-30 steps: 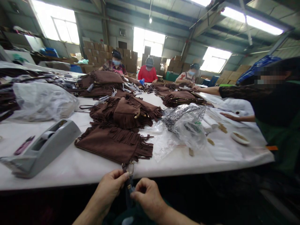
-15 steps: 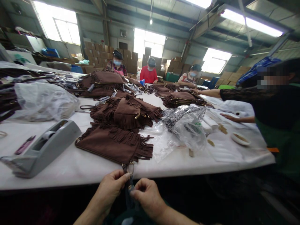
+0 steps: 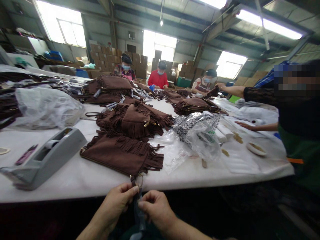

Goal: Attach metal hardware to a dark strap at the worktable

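A brown fringed bag [image 3: 115, 153] lies flat near the front edge of the table, its zipper edge toward me. From its near corner a strap [image 3: 139, 203] with a metal clasp [image 3: 139, 180] hangs over the edge; its lower part looks wrapped in thin clear plastic. My left hand [image 3: 120, 200] pinches the strap just below the clasp, thumb on top. Just to the right, my right hand [image 3: 156, 208] is closed in a pinch on the wrapped strap a little lower. The fingertips hide part of the strap.
A grey tape dispenser [image 3: 55, 153] stands at the left beside clear plastic bags [image 3: 47, 106]. More brown fringed bags [image 3: 136, 120] are piled behind. Crumpled plastic packaging [image 3: 200, 133] and a tape roll [image 3: 256, 149] lie to the right. A co-worker [image 3: 300, 110] leans in there; others sit across the table.
My hands stay at the strap with barely any movement. At the right, the co-worker has lifted a brown item from the pile and drawn that arm back slightly.
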Motion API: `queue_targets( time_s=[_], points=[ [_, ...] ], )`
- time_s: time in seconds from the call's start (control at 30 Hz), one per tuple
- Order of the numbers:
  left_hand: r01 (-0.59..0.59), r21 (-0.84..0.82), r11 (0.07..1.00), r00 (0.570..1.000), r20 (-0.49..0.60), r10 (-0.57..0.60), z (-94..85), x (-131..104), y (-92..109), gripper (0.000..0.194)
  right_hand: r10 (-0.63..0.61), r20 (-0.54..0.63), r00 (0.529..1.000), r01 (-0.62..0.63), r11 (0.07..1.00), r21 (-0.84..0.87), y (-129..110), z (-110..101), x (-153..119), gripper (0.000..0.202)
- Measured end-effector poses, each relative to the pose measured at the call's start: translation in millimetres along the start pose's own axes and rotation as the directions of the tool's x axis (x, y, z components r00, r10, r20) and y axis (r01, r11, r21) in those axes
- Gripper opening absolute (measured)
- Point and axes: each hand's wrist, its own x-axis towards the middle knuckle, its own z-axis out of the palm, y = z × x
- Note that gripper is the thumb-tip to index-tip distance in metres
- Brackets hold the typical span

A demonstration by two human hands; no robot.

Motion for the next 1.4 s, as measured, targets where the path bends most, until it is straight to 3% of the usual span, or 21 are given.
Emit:
queue_targets(
  time_s=[0.2, 0.73, 1.4],
  points=[
    [0.042, -0.046, 0.998, 0.999, 0.011, -0.041, -3.3, -2, 7, 0.063, 0.034, -0.041, 0.999, -0.034, 0.999, 0.006, -7, 3, -4, 0.032],
    [0.064, -0.132, 0.989, 0.996, 0.064, -0.056, -3.8, -7, 13, 0.061, -0.031, -0.074, 0.997, 0.029, 0.999, -0.032, -12, 5, -9, 0.015],
    [0.051, -0.096, 0.994, 0.997, 0.066, -0.045, -2.6, -3, 9, 0.062, 0.055, -0.033, 0.998, -0.054, 0.998, 0.031, -13, 6, -6, 0.037]
  ],
)
